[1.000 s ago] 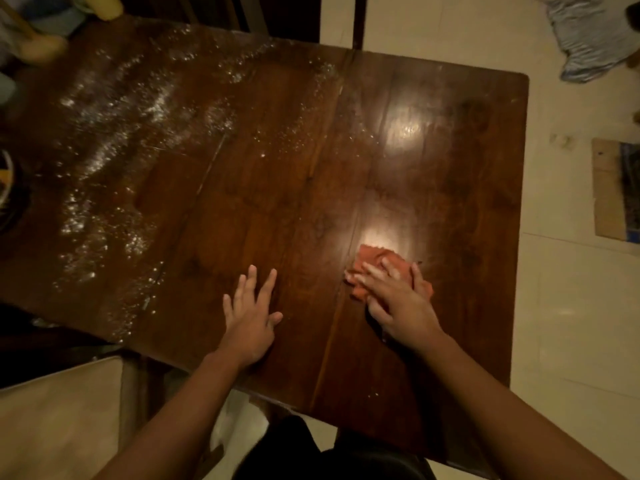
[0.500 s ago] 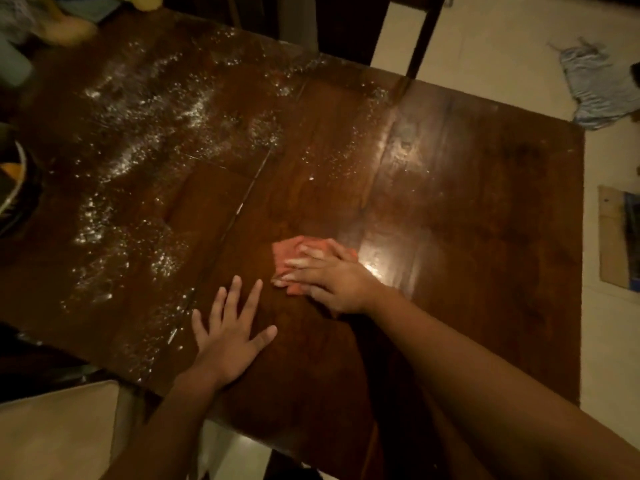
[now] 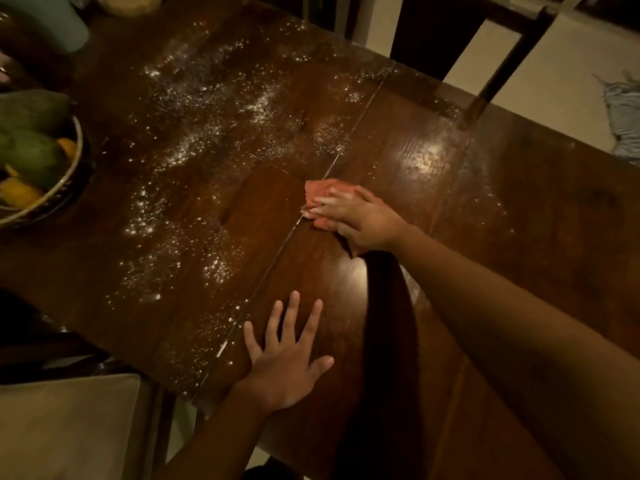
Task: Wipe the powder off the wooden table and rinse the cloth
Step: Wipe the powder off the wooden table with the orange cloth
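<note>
A dark wooden table point(image 3: 519, 209) fills the view. White powder point(image 3: 207, 133) is scattered over its left and far half, thinning toward a seam in the boards. My right hand point(image 3: 363, 220) presses flat on an orange-pink cloth point(image 3: 320, 190) near the table's middle, right at the seam. My left hand point(image 3: 287, 358) lies flat on the wood near the front edge, fingers spread, holding nothing. The part of the table right of the cloth looks shiny and mostly free of powder.
A metal bowl of green and yellow fruit point(image 3: 31, 157) sits at the table's left edge. A chair back point(image 3: 502, 64) stands beyond the far edge. A cushioned seat point(image 3: 62, 427) is at lower left. A striped cloth point(image 3: 623, 116) lies on the pale floor at right.
My right hand has slid the cloth leftward and away from me across the table, up to the seam. My left hand has stayed flat near the front edge.
</note>
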Demonstrator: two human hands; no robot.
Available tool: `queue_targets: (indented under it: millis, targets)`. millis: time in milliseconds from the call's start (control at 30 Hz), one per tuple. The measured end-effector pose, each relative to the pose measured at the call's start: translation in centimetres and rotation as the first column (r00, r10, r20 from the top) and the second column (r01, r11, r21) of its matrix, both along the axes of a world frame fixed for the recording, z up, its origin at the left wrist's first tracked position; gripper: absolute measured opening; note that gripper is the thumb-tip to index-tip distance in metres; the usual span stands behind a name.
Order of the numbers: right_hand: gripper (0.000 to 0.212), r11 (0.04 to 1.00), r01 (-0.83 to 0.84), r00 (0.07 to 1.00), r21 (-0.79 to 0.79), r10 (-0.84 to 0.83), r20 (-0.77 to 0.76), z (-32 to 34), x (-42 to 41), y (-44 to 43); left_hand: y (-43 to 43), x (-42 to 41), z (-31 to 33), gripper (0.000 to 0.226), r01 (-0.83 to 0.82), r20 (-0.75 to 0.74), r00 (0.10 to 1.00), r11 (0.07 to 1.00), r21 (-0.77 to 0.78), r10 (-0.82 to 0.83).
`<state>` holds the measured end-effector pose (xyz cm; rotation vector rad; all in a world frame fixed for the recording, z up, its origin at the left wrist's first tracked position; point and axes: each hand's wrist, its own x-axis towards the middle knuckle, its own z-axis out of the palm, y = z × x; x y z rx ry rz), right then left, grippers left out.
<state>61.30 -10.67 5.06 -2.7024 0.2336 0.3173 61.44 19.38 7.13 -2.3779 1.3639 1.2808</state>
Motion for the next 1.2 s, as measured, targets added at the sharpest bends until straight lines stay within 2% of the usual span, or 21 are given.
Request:
queue_targets:
  millis: [67,133,167,233,300,333,367,433,467,533,567,600,667,733,800,867,933,1000,1033,1100,1200]
  targets:
    - [0.041,0.929,0.369,0.924,-0.024,-0.364,0.116,-0.4,0.0,-1.4,0.0,0.1,0.3,0.081,0.015,-0.023,1.000,1.000,0.019,-0.014]
    - [0.045,0.668,0.744,0.661,-0.003,-0.735,0.150,-0.7,0.6,-1.3,-0.3,0.3,0.4,0.082,0.020,-0.042,0.999,0.999,0.032,-0.019]
    - [0.049,0.594,0.803,0.593,-0.043,-0.791,0.152,-0.8,1.4,-0.7,-0.4,0.3,0.3,0.082,0.022,-0.045,0.999,0.999,0.038,-0.021]
    - [0.056,0.696,0.715,0.695,-0.064,-0.700,0.164,-0.6,2.9,1.2,-0.5,0.5,0.4,0.083,0.030,-0.042,0.999,0.998,0.055,-0.028]
    - [0.057,0.942,0.336,0.934,0.003,-0.334,0.125,-0.2,3.5,2.7,-0.5,0.5,0.4,0.083,0.031,-0.049,0.998,0.998,0.061,-0.028]
    - [0.051,0.990,0.140,0.987,0.027,-0.142,0.072,0.2,3.3,3.0,-0.5,0.5,0.4,0.083,0.030,-0.056,0.998,0.998,0.056,-0.027]
    - [0.045,0.999,0.018,0.999,0.033,-0.020,0.034,0.3,2.8,2.6,-0.4,0.5,0.4,0.083,0.029,-0.060,0.998,0.998,0.052,-0.026]
    - [0.040,0.996,0.080,0.995,-0.027,-0.078,0.059,0.1,1.3,1.3,-0.4,0.6,0.5,0.082,0.030,-0.065,0.997,0.998,0.052,-0.027]
    - [0.040,0.964,0.254,0.963,-0.072,-0.246,0.110,-0.2,0.2,0.6,-0.4,0.6,0.5,0.083,0.030,-0.068,0.997,0.998,0.053,-0.026]
    - [0.043,0.721,0.690,0.717,-0.059,-0.671,0.189,-0.7,-1.8,-1.0,-0.4,0.6,0.4,0.083,0.024,-0.073,0.997,0.999,0.047,-0.021]
    - [0.045,0.580,0.814,0.576,-0.031,-0.797,0.183,-0.8,-2.7,-1.6,-0.4,0.6,0.3,0.084,0.021,-0.072,0.997,0.999,0.043,-0.018]
    - [0.047,0.521,0.853,0.517,-0.024,-0.839,0.168,-0.9,-3.3,-1.7,-0.4,0.7,0.3,0.084,0.020,-0.067,0.998,0.999,0.041,-0.017]
    - [0.048,0.691,0.720,0.690,-0.066,-0.703,0.174,-0.9,-4.6,-0.6,-0.3,0.6,0.1,0.084,0.022,-0.052,0.998,0.999,0.044,-0.020]
    - [0.047,0.914,0.395,0.914,-0.090,-0.381,0.140,-0.4,-6.9,0.8,-0.3,0.6,0.1,0.085,0.018,-0.043,0.999,0.999,0.045,-0.016]
    - [0.045,0.955,0.271,0.962,-0.120,-0.264,0.073,0.0,-10.3,0.1,-0.4,0.6,0.1,0.085,0.016,-0.044,0.999,0.999,0.046,-0.014]
    - [0.044,0.843,0.503,0.864,-0.189,-0.492,0.106,0.1,-13.4,-2.5,-0.4,0.5,0.3,0.086,0.018,-0.041,0.999,0.998,0.053,-0.016]
    - [0.049,0.559,0.801,0.590,-0.214,-0.798,0.120,0.1,-15.9,-5.4,-0.4,0.5,0.4,0.086,0.013,-0.030,0.999,0.998,0.062,-0.011]
    - [0.054,0.317,0.930,0.339,-0.188,-0.935,0.102,-0.4,-16.4,-7.6,-0.5,0.4,0.3,0.087,0.005,-0.012,1.000,0.998,0.065,-0.004]
    - [0.055,0.256,0.948,0.278,-0.189,-0.955,0.101,-0.6,-15.9,-7.9,-0.6,0.4,0.3,0.087,0.003,-0.005,1.000,0.998,0.070,-0.002]
    - [0.057,0.350,0.913,0.380,-0.208,-0.916,0.128,-0.7,-14.3,-7.5,-0.6,0.4,0.4,0.087,-0.007,0.000,1.000,0.997,0.076,0.007]
    - [0.052,0.840,0.525,0.850,-0.135,-0.507,0.145,-0.5,-13.4,-5.7,-0.6,0.3,0.5,0.089,-0.027,0.009,1.000,0.997,0.076,0.027]
